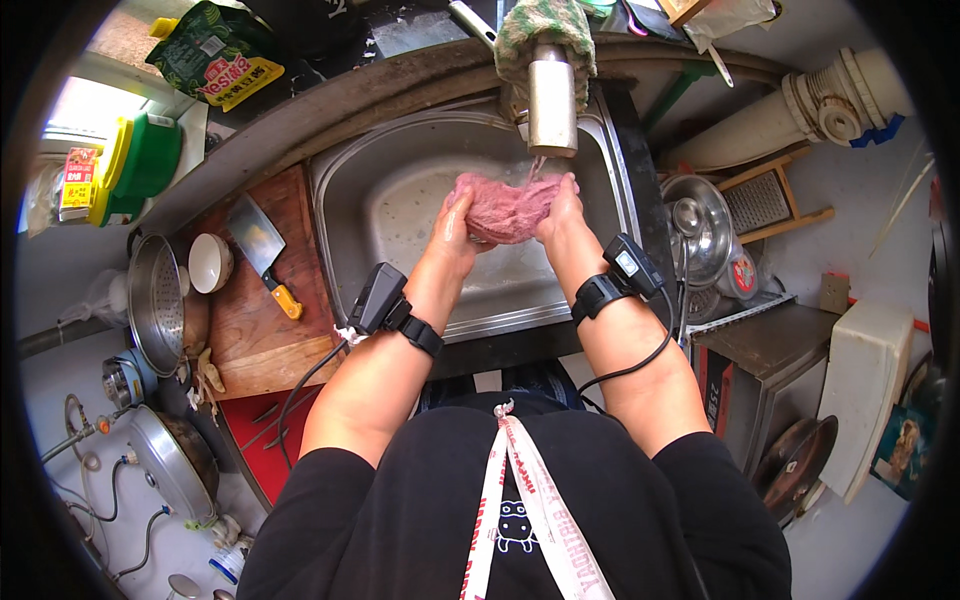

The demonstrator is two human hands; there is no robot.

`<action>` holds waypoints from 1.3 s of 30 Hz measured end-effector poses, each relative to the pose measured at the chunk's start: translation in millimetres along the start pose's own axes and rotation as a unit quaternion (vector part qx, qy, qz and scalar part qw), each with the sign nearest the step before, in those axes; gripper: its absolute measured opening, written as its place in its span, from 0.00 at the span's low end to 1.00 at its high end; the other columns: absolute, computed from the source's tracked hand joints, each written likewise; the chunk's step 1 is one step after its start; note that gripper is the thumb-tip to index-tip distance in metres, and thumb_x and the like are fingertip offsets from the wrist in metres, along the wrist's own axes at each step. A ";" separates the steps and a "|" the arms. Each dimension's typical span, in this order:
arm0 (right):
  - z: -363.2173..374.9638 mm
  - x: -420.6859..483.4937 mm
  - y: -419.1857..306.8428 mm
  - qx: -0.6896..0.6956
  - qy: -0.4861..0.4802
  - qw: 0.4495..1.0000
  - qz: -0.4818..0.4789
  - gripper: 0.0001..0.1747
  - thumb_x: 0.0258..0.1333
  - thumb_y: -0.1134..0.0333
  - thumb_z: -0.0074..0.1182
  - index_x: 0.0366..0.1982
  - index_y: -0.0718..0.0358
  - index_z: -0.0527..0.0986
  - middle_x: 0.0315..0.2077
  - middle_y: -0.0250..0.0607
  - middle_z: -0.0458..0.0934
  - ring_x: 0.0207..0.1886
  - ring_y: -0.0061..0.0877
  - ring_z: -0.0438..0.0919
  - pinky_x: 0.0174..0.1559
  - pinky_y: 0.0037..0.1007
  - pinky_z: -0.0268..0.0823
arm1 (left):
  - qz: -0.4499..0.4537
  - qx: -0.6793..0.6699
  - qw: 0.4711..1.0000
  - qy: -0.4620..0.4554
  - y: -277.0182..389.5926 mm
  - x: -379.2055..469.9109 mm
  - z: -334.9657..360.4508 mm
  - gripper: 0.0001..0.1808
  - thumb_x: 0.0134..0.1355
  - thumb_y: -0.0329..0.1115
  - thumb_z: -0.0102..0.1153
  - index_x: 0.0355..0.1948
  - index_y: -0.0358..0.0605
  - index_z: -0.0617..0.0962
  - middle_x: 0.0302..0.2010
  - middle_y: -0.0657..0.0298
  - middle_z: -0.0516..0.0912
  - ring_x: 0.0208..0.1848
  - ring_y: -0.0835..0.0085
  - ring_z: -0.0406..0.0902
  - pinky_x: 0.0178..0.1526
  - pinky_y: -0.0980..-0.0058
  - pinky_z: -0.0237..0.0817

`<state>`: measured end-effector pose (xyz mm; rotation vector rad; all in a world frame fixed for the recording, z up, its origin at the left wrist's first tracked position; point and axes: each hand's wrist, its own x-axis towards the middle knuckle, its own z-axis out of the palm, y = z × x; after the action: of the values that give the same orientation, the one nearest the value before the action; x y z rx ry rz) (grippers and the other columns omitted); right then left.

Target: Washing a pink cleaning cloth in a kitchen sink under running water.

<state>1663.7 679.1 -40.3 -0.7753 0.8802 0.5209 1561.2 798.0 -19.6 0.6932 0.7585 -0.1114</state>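
Both hands hold a wet pink cloth (506, 210) above the basin of a stainless steel sink (420, 202). My left hand (455, 225) grips the cloth's left end, and my right hand (561, 208) has hold of its right end. Water runs from a metal faucet (553, 105) onto the cloth near my right hand. A green and white patterned cloth (540, 26) is wrapped around the upper part of the faucet. The undersides of the cloth and some fingers are hidden.
Left of the sink, a cleaver (259, 240) with a yellow handle and a white bowl (211, 262) rest on a wooden board (255, 337), beside a metal colander (157, 304). To the right are metal bowls (701, 247), a grater (757, 202) and a thick pipe (742, 127).
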 end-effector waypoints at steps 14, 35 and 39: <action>6.1 -2.3 31.5 -0.449 -0.157 0.755 -0.451 0.13 0.46 0.71 0.48 0.37 0.66 0.71 0.33 0.37 0.76 0.37 0.22 0.73 0.41 0.24 0.65 | 0.085 -0.065 0.994 0.007 3.6 30.0 9.6 0.08 0.51 0.35 0.51 0.28 0.41 0.75 0.32 0.60 0.78 0.36 0.67 0.74 0.43 0.66 0.67; 3.5 -81.1 -1.2 -0.595 -0.044 0.624 -0.505 0.12 0.45 0.60 0.51 0.33 0.53 0.73 0.33 0.42 0.73 0.38 0.41 0.73 0.39 0.37 0.66 | -0.001 -0.021 1.000 -0.022 -12.9 20.3 59.8 0.13 0.57 0.43 0.50 0.34 0.45 0.77 0.30 0.63 0.78 0.29 0.71 0.75 0.29 0.71 0.67; 5.5 -64.0 -4.9 -0.595 -0.030 0.685 -0.419 0.11 0.47 0.60 0.51 0.30 0.58 0.73 0.27 0.47 0.75 0.32 0.45 0.73 0.35 0.38 0.66 | 0.052 -0.035 0.996 -0.063 -24.7 37.0 50.8 0.14 0.56 0.40 0.52 0.35 0.40 0.77 0.31 0.62 0.78 0.31 0.73 0.75 0.33 0.73 0.67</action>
<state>1634.9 674.5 17.1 -2.2004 -0.0959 0.2126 1610.2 753.1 -31.3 0.6517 0.6023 -0.0323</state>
